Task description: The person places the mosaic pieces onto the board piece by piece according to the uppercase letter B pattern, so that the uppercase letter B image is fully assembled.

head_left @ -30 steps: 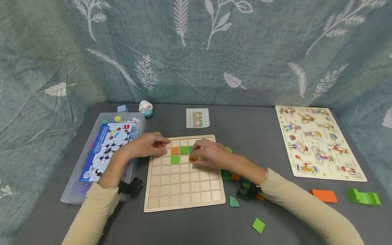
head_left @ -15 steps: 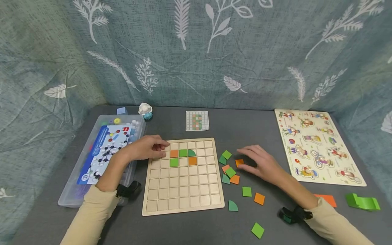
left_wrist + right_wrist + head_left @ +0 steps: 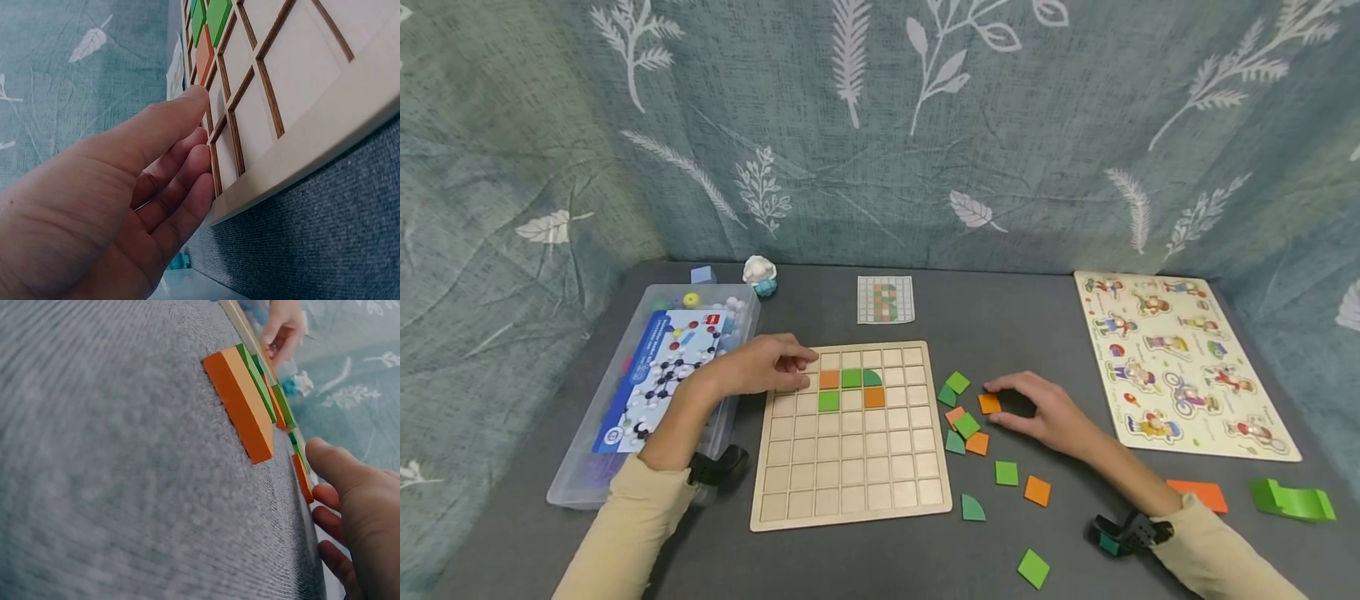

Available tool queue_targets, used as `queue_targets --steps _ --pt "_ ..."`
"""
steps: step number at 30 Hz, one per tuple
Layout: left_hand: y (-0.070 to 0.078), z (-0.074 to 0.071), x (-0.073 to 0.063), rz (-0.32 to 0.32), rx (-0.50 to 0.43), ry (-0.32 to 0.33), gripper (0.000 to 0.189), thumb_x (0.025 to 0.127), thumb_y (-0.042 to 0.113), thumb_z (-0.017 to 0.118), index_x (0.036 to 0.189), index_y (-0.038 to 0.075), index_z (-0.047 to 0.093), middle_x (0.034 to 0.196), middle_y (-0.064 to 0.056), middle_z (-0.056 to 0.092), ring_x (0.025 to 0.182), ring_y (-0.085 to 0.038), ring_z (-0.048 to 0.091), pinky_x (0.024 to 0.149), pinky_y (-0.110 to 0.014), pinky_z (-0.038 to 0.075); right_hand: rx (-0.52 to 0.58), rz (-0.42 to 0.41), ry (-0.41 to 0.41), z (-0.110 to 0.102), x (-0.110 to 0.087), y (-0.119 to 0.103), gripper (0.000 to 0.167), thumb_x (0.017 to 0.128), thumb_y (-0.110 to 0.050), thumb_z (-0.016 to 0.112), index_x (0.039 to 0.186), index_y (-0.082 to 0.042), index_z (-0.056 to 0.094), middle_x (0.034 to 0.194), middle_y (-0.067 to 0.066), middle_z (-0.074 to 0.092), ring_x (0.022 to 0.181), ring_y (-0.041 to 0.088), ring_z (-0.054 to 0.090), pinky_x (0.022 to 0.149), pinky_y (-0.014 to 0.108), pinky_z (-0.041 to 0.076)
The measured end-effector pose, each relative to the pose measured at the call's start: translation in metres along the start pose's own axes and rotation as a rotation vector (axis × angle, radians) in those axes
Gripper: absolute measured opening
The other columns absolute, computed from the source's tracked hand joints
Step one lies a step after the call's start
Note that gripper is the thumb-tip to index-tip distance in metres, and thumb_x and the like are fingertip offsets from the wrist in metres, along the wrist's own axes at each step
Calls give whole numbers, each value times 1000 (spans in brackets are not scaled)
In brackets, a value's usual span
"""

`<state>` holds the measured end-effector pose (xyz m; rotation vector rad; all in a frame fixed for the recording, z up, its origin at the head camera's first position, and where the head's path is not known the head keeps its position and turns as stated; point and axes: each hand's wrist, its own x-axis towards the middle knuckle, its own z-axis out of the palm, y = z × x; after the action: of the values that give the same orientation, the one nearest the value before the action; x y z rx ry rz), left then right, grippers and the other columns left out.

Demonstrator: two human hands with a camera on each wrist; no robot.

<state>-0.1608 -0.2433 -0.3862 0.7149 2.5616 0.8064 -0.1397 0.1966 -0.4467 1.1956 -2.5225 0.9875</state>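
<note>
A wooden grid board [image 3: 852, 450] lies mid-table. In its upper squares sit an orange tile [image 3: 829, 380], two green square tiles [image 3: 851, 378], a dark green quarter-round tile [image 3: 871, 379] and a second orange tile [image 3: 874, 397]. My left hand [image 3: 760, 365] rests at the board's upper left edge with relaxed fingers and holds nothing. To the right of the board, my right hand [image 3: 1048, 414] has thumb and fingers spread around a loose orange tile [image 3: 988, 403]; the right wrist view shows the fingertips [image 3: 320, 450] close to it, not gripping.
Several loose tiles [image 3: 966, 425] lie right of the board, some overlapping. A small pattern card [image 3: 886, 300] is behind it. At left stands a plastic box [image 3: 580, 475]. A picture puzzle board [image 3: 1195, 367], an orange block [image 3: 1198, 496] and a green block [image 3: 1292, 500] lie at right.
My right hand has let go of an orange tile on the board, then moved right to a loose orange tile. My left hand has stayed in place.
</note>
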Motion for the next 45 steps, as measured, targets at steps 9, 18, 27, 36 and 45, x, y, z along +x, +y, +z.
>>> queue_targets --steps 9,18,27,36,45 --pt "0 1 2 17 1 12 40 91 15 66 126 -4 62 98 -7 63 84 -11 56 75 -26 48 68 -1 8 0 3 6 35 76 -8 81 107 -16 69 113 3 68 108 17 60 96 15 41" --pt "1 -1 2 14 12 4 40 91 14 66 126 -5 62 98 -7 63 84 -12 54 75 -26 48 29 -8 -25 2 3 5 24 78 -8 79 97 -21 70 112 2 69 105 16 58 88 31 46" --pt "1 -2 2 15 11 7 39 91 15 66 126 -4 62 99 -8 63 85 -12 55 75 -27 48 -15 -102 16 4 6 3 25 75 0 78 91 -17 71 103 2 71 98 17 60 80 33 49" --pt "0 -1 0 11 8 -1 40 92 16 65 127 -4 62 100 -8 63 85 -12 54 76 -27 47 15 -47 37 4 11 -4 23 75 -4 80 93 -17 72 99 -1 71 94 14 63 80 26 50" --pt "1 -1 0 0 4 1 40 92 16 65 127 -3 61 99 -8 63 85 -12 55 76 -27 47 74 -98 18 6 26 -23 24 76 -7 80 97 -15 72 98 -1 70 93 14 64 82 23 50"
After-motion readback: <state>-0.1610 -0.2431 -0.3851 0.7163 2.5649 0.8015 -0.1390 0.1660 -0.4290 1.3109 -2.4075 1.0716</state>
